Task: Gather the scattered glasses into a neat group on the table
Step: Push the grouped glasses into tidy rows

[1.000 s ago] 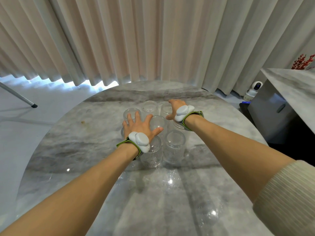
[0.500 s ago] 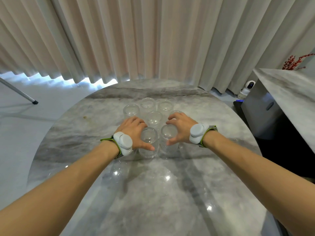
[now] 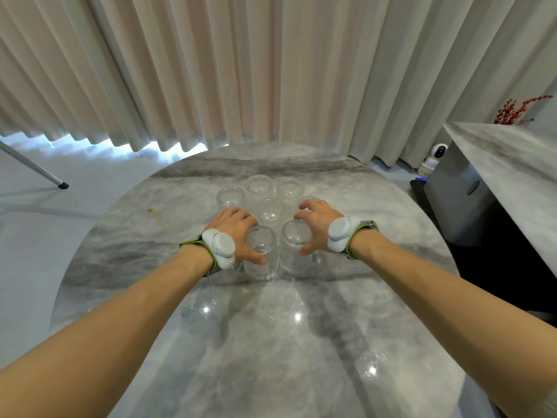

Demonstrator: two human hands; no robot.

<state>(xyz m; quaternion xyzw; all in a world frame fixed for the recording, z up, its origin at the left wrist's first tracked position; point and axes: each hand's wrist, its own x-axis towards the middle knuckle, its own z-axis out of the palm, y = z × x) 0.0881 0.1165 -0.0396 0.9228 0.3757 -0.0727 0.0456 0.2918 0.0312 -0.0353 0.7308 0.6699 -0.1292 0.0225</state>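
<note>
Under both forearms lies the round marble table (image 3: 346, 342), with the curtain (image 3: 271, 70) hanging beyond its far edge. Between and just past the hands stand the glasses (image 3: 271, 208), clear and ribbed, bunched close together. The left hand (image 3: 233, 227) curls around the near left glass (image 3: 261, 253), thumb across its front. The right hand (image 3: 316, 223) wraps the near right glass (image 3: 296, 245) the same way, fingers on its far side. These two glasses stand just beside each other. Each wrist carries a grey wristband (image 3: 340, 235).
</note>
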